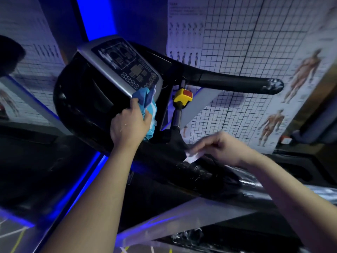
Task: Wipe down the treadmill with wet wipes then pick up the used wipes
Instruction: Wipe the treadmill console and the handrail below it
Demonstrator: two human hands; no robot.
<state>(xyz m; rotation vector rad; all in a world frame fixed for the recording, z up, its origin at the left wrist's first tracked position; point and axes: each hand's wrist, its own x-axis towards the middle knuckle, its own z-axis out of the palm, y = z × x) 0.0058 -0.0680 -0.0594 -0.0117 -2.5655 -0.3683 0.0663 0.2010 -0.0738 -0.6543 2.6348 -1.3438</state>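
Head view only, steeply tilted.

Left hand is gripping a crumpled blue packet, fingers and thumb curled round it. It's holding the packet against the near right corner of the treadmill console. Can't tell if the packet is a wipes pack or a cloth: teal-blue with a pale stripe, and its lower end is hanging past the hand.

Right hand is motion-blurred. Its fingers are bending down over a white wipe and pinching it onto the near black handrail. The wipe is showing just under the fingertips, touching the rail. The rail surface near the hand is looking glossy and speckled. Can't tell if that's wetness or wrapping.

The two hands are sitting well apart, left on the console and right lower down on the rail.

The console is facing up and left, silver frame round a dark button panel, with a black housing bulging out on its left side. A yellow stop switch with a red top is sitting on a post just right of the blue packet, between console and rail. The far handrail is sticking out to the right, its end shiny.

Behind, a white grid wall is carrying anatomy posters on the far right. A blue light strip is glowing above the console, and another is running along the floor edge on the near left.
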